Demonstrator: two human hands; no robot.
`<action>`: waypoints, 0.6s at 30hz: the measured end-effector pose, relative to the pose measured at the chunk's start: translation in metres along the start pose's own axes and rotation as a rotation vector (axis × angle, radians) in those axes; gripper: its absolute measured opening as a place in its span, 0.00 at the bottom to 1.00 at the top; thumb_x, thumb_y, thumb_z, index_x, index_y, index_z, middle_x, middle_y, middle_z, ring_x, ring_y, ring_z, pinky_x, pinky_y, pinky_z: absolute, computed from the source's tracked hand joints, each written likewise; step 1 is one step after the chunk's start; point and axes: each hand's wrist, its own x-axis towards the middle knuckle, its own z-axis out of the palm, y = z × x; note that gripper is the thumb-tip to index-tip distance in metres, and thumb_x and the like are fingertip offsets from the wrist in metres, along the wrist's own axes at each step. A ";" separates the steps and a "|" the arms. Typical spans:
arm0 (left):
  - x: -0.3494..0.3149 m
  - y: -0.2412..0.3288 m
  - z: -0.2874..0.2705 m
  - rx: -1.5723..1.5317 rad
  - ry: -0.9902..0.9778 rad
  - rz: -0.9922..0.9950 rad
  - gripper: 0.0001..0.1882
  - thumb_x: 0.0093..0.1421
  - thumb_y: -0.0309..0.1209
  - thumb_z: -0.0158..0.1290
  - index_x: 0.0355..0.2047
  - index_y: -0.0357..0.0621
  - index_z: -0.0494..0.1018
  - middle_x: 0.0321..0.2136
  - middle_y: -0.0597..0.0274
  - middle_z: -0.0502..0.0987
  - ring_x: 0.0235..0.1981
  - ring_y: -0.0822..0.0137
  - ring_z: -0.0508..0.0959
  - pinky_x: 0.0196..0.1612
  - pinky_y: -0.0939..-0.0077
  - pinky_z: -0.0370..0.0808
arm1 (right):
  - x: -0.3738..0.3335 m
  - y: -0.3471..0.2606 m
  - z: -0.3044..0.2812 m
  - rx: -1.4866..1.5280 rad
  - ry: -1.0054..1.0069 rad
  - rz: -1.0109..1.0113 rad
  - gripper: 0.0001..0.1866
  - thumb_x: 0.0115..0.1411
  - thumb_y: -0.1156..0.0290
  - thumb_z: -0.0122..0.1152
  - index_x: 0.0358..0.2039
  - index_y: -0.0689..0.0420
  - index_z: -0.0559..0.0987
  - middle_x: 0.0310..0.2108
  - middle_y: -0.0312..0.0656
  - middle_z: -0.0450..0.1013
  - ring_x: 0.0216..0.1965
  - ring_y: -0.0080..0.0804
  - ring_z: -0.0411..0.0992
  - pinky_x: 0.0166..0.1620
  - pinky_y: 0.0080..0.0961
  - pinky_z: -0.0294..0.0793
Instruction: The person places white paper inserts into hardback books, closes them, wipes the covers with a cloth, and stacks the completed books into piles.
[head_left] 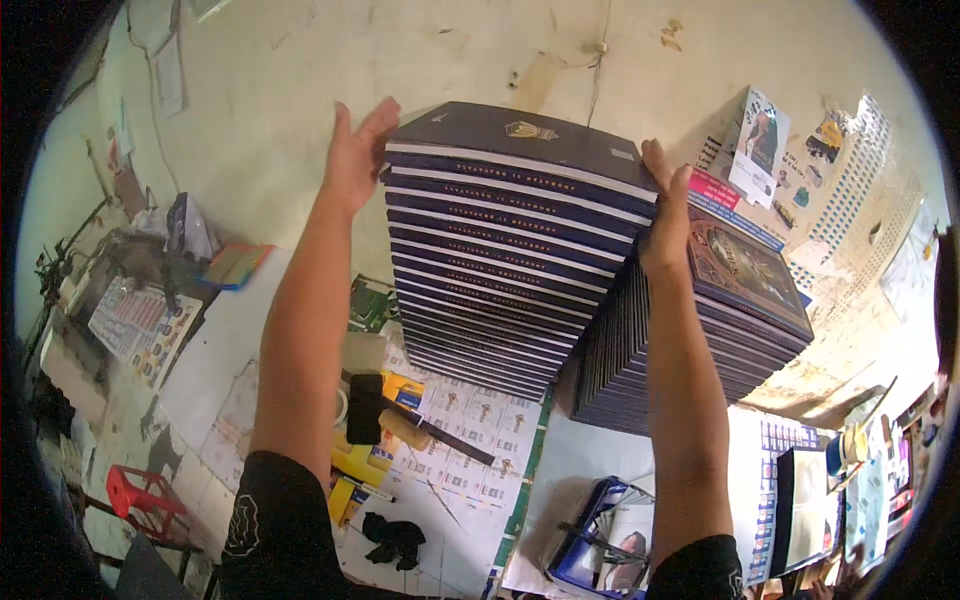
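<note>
A tall stack of dark blue hardcover books [490,250] stands in the middle, spines facing me, with a gold emblem on the top cover. My left hand [358,155] is at the upper left side of the stack, fingers stretched out and apart, its palm side against the top books' edge. At the upper right corner, my right hand [668,205] lies against the same stack with its fingers extended. Parts of the fingers on both hands are hidden behind the books. Neither hand wraps around a book.
Right of it stands a second stack of books [750,272] with an ornate picture cover. On the table lie a black strap [440,432], a crumpled black cloth [393,540], a pen [367,487] and a blue case [590,540]. A red plastic stool [150,500] is at lower left.
</note>
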 end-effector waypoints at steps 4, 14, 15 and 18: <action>-0.002 -0.018 0.021 -0.240 -0.074 -0.201 0.43 0.64 0.66 0.32 0.67 0.47 0.58 0.65 0.56 0.62 0.63 0.55 0.64 0.67 0.63 0.57 | -0.007 0.009 0.016 0.132 0.082 0.036 0.42 0.67 0.35 0.29 0.67 0.58 0.59 0.68 0.48 0.53 0.69 0.40 0.51 0.70 0.33 0.42; -0.006 -0.025 0.007 -0.225 -0.088 -0.104 0.37 0.67 0.59 0.38 0.65 0.45 0.61 0.58 0.54 0.69 0.55 0.59 0.70 0.60 0.64 0.67 | 0.012 0.034 -0.014 0.424 -0.122 0.158 0.36 0.69 0.41 0.33 0.66 0.55 0.62 0.67 0.44 0.56 0.68 0.36 0.52 0.69 0.31 0.46; -0.006 -0.023 0.008 -0.189 -0.088 -0.074 0.36 0.67 0.59 0.38 0.65 0.45 0.61 0.58 0.54 0.69 0.55 0.59 0.70 0.60 0.64 0.66 | -0.010 0.007 0.033 0.098 0.060 0.061 0.36 0.69 0.42 0.34 0.66 0.55 0.63 0.67 0.44 0.57 0.67 0.36 0.53 0.68 0.31 0.47; 0.006 -0.031 0.002 -0.161 0.042 0.010 0.33 0.69 0.55 0.37 0.64 0.44 0.63 0.57 0.53 0.70 0.56 0.58 0.70 0.61 0.62 0.65 | -0.009 0.000 0.017 -0.080 0.070 0.118 0.35 0.71 0.44 0.27 0.69 0.53 0.56 0.67 0.48 0.57 0.66 0.40 0.57 0.68 0.30 0.51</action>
